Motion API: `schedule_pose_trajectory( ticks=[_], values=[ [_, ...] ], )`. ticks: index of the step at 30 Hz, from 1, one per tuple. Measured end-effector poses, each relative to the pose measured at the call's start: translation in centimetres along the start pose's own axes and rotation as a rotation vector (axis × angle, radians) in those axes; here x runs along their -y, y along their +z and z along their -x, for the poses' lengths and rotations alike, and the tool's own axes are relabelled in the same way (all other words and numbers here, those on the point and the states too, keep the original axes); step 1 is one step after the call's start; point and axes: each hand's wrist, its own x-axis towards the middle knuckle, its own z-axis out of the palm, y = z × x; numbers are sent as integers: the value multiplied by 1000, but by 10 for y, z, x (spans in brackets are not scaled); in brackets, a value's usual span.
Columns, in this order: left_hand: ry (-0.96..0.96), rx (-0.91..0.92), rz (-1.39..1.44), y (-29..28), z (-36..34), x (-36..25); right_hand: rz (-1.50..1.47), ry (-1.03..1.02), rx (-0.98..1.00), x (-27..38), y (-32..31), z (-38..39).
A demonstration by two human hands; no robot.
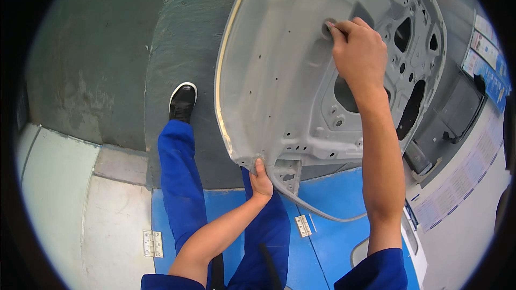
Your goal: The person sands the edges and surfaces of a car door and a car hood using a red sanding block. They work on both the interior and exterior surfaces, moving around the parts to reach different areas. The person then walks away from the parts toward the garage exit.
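Observation:
A grey car door panel with many holes and a pale strip along its left edge fills the upper middle. My left hand grips the panel's lower left corner, thumb on the near face and fingers hidden behind it. Over the upper middle of the panel is my right hand, closed, thumb and fingers pinched together. By its fingertips a small round grey spot shows on the panel. Whether that is a held piece or part of the panel I cannot tell.
Below the panel lies a blue surface with a metal hinge. A dark green floor spreads at the left, a white panel at lower left. Sheets of paper hang on the right wall. My shoe stands left of the panel.

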Motion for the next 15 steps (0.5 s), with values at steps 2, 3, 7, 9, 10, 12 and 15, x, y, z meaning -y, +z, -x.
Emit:
schedule_pose_trajectory(
  ticks=[2, 3, 7, 9, 10, 12, 15],
  values=[
    [4, 26, -8, 1, -1, 1, -66, 115, 100, 2, -4, 3],
    [43, -40, 33, 6, 3, -31, -179, 240, 193, 9, -12, 3],
    [-24, -42, 40, 7, 5, -37, -783, 634, 350, 15, -8, 4],
    [-35, -27, 27, 5, 6, -33, -714, 464, 127, 7, 13, 10],
    [-33, -10, 31, 4, 3, -32, -600, 339, 34, -3, 14, 7],
    [-40, 19, 38, 2, 2, -29, -565, 299, 6, -15, 10, 0],
    [-9, 8, 44, 3, 2, -28, -486, -43, -74, -6, 2, 3]
  ],
)
